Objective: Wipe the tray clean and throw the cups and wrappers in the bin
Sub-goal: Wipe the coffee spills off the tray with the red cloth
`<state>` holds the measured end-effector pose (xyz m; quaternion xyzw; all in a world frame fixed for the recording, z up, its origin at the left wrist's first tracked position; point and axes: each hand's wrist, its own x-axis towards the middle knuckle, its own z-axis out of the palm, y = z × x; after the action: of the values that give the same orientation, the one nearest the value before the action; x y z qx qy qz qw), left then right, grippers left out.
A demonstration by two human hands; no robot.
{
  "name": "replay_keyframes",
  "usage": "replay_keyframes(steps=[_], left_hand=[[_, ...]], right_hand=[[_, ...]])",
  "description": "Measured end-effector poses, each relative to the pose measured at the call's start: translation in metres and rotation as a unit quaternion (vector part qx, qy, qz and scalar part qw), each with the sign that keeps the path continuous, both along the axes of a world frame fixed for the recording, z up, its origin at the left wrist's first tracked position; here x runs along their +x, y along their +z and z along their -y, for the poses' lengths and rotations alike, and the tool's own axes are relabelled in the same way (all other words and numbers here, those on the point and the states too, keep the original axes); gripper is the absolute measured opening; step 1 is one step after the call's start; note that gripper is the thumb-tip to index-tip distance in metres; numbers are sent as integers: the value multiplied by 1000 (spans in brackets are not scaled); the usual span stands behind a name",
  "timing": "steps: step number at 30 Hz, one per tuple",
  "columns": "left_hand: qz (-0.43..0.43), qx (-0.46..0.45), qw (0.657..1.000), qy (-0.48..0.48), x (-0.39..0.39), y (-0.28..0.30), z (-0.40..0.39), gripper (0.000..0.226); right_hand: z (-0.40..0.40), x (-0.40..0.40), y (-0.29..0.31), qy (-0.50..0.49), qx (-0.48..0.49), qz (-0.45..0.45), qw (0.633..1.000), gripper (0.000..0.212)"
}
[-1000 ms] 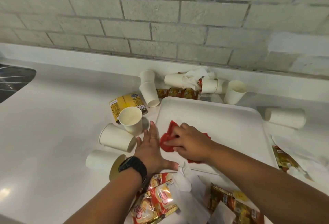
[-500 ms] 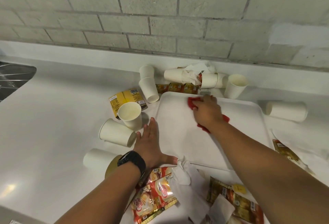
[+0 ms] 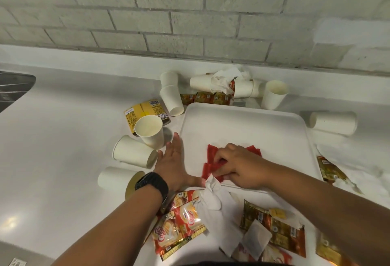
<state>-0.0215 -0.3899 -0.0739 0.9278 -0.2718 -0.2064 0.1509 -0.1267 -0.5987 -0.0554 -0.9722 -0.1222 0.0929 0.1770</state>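
Observation:
A white tray (image 3: pixel 249 126) lies on the white counter. My right hand (image 3: pixel 238 166) presses a red cloth (image 3: pixel 212 156) onto the tray's near left part, fingers curled over it. My left hand (image 3: pixel 173 162) lies flat, fingers straight, against the tray's left edge, thumb at its near corner. Several white paper cups surround the tray: one upright (image 3: pixel 149 131), some on their sides (image 3: pixel 133 151), more at the back (image 3: pixel 274 94) and one at the right (image 3: pixel 333 122). Wrappers (image 3: pixel 181 227) and a crumpled tissue (image 3: pixel 213 194) lie in front of the tray.
A yellow packet (image 3: pixel 143 111) lies behind the upright cup. Gold sachets (image 3: pixel 274 227) and a tea bag sit at the near right. A metal sink (image 3: pixel 12 88) is at the far left. A brick wall backs the counter. No bin is in view.
My right hand has drawn the red cloth from the tray's far left corner back to its near left part. My left hand has stayed flat at the tray's edge.

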Motion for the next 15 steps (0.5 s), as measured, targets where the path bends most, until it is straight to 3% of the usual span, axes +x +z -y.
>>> replay_keyframes(steps=[4,9,12,15], left_hand=[[14,17,1000,-20,1,-1,0,149],[15,13,999,-25,1,-1,0,147],[20,22,999,-34,0,2,0,144],[20,25,999,-36,0,2,0,143]], right_hand=[[63,-22,15,-118,-4,-86,989,33],[112,-1,-5,-391,38,-5,920,39],[79,31,-16,-376,-16,43,925,39],[21,61,-18,-301,13,42,953,38]])
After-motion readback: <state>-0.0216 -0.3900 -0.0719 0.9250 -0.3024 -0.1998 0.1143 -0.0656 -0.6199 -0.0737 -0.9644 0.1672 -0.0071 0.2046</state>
